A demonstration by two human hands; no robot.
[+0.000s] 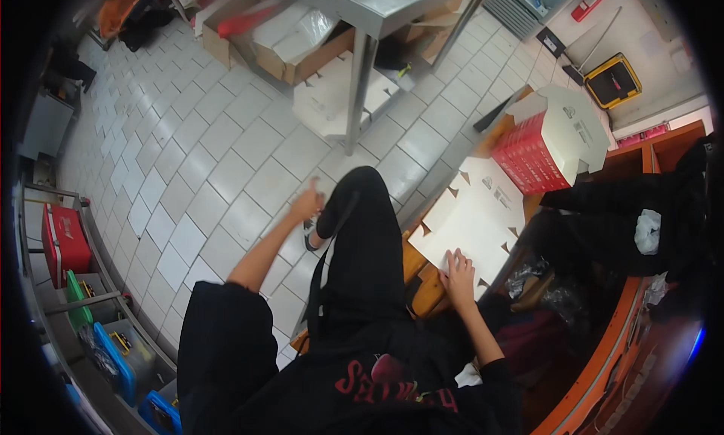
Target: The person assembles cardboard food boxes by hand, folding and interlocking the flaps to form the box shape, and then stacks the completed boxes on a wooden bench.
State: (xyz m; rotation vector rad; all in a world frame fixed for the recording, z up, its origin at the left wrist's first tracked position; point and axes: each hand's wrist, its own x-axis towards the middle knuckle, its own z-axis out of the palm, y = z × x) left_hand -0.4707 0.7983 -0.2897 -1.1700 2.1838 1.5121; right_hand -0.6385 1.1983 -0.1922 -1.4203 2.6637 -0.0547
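An unfolded white pizza box (471,212) with brown corner notches lies on a wooden bench (431,290). Flat on its near edge rests my right hand (458,277), fingers spread and nothing gripped. My left hand (308,201) hovers beside my left knee (362,190), over the tiled floor. It is slightly blurred, with a finger stretched out and no object visible in it. Just beyond the unfolded box stands a stack of red-sided boxes (532,154), with a white octagonal box panel (577,126) raised at its right side.
A metal table (377,5) stands ahead, with cardboard boxes (302,47) beneath it. Another white box blank (324,107) leans by its leg (360,88). Shelves at left hold plastic bins (128,352) and a red case (66,243). Dark cloth and bags (603,231) fill the right.
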